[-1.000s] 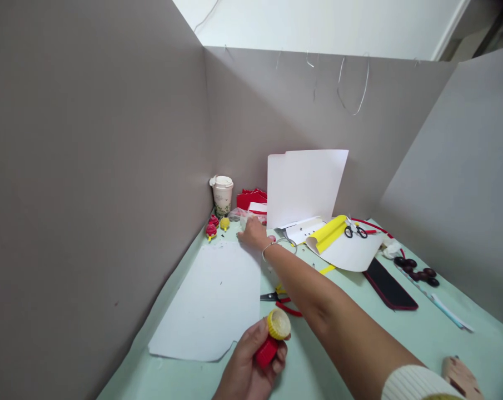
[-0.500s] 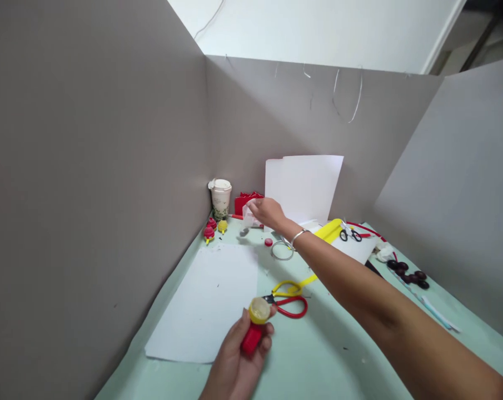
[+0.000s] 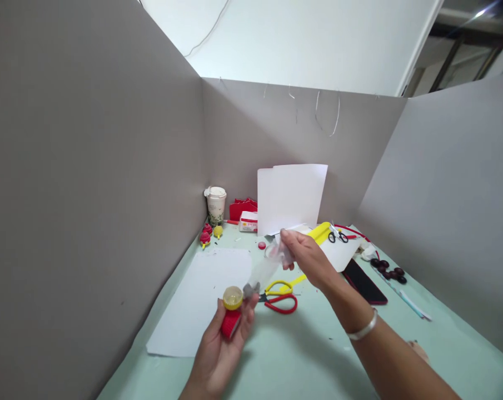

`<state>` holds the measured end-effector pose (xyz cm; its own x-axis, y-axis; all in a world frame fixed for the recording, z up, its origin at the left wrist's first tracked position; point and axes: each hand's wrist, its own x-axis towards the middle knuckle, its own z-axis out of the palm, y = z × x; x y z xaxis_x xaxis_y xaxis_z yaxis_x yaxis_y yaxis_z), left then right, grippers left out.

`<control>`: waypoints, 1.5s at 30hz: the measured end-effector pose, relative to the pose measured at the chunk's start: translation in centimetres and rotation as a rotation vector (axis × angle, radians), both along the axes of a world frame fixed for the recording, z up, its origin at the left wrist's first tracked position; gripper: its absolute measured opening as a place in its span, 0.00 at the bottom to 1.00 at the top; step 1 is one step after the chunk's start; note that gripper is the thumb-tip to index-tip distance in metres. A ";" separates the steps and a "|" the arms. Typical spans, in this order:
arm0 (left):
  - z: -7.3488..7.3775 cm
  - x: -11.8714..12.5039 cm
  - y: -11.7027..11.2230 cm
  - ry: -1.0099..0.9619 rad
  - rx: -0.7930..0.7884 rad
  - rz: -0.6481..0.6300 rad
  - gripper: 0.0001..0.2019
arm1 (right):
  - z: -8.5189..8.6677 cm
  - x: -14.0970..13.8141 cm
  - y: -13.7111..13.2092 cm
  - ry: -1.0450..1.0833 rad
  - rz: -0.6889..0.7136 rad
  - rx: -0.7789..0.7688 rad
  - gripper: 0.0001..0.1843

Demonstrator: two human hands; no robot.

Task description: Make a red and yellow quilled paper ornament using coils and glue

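Note:
My left hand point(image 3: 218, 355), palm up, is closed around a small red ribbed piece point(image 3: 230, 324). On top of that piece sits a round yellow-rimmed part point(image 3: 233, 299) with a pale, clear face. My right hand point(image 3: 307, 255) pinches the top of a clear plastic bag point(image 3: 268, 269), which hangs down to the left. Small grey contents point(image 3: 250, 290) show at the bag's lower end, close to my left fingertips; what they are I cannot make out. Just right of my left hand lies a pair of scissors point(image 3: 281, 296) with one yellow and one red handle.
White paper point(image 3: 193, 305) lies at left; white sheets point(image 3: 290, 200) stand behind. A lidded cup point(image 3: 216, 204), red and yellow pieces point(image 3: 205, 238), and a small box point(image 3: 248, 221) are at the back. Black-handled scissors point(image 3: 338, 236), a dark phone-like slab point(image 3: 364, 282) and dark beads point(image 3: 388, 270) lie right.
My right hand has come back from the small box area toward me, carrying the plastic bag near my left hand. My left hand still holds the red piece. The view has shifted slightly.

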<state>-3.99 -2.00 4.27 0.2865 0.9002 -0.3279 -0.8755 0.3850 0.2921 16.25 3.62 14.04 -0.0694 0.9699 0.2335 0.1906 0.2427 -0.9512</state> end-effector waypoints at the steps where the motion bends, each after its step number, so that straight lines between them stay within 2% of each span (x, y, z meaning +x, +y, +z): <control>1: 0.0 -0.2 0.2 0.031 0.010 0.040 0.25 | -1.3 0.5 -0.3 0.044 -0.045 -0.013 0.28; 4: 0.2 -0.8 0.7 0.112 0.059 0.104 0.22 | -5.1 1.6 -1.0 0.175 -0.092 -0.103 0.25; 7: 0.6 -0.9 0.9 0.159 0.054 0.131 0.22 | -7.9 1.6 -1.8 0.324 0.018 -0.273 0.21; 12: 1.5 -1.1 0.4 0.108 -0.010 0.159 0.22 | -10.6 0.6 -2.8 0.354 0.178 -0.444 0.19; 16: 2.0 -2.0 -0.1 0.022 0.012 0.194 0.22 | -12.1 -0.1 -3.0 0.546 0.205 -0.578 0.20; 20: 2.5 -2.5 -0.4 -0.056 0.107 0.200 0.23 | -12.9 -0.8 -3.2 0.699 0.222 -0.738 0.17; 23: 3.5 -1.8 -0.5 -0.042 0.148 0.189 0.23 | -13.3 -1.5 -3.3 0.788 0.264 -0.806 0.19; 28: 5.2 0.0 0.2 0.022 0.188 0.157 0.21 | -13.7 -2.1 -3.2 0.926 0.275 -0.784 0.16; 32: 4.9 -0.1 0.9 0.038 0.213 0.186 0.19 | -13.8 -1.7 -2.9 0.972 0.260 -0.724 0.16; 36: 5.0 -0.4 0.9 0.046 0.157 0.295 0.18 | -13.8 -1.2 -2.6 1.002 0.241 -0.740 0.18; 43: 8.7 2.1 0.7 0.019 0.246 0.223 0.19 | -13.7 -1.5 -2.6 1.024 0.231 -0.789 0.19; 45: 9.3 2.9 0.9 0.024 0.276 0.177 0.19 | -13.5 -1.4 -2.6 1.057 0.216 -0.802 0.20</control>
<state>-1.08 -1.10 13.60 0.1123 0.9912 -0.0696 -0.9134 0.1306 0.3856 14.81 1.07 0.53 -0.3777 0.8557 -0.3537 -0.6889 -0.5149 -0.5102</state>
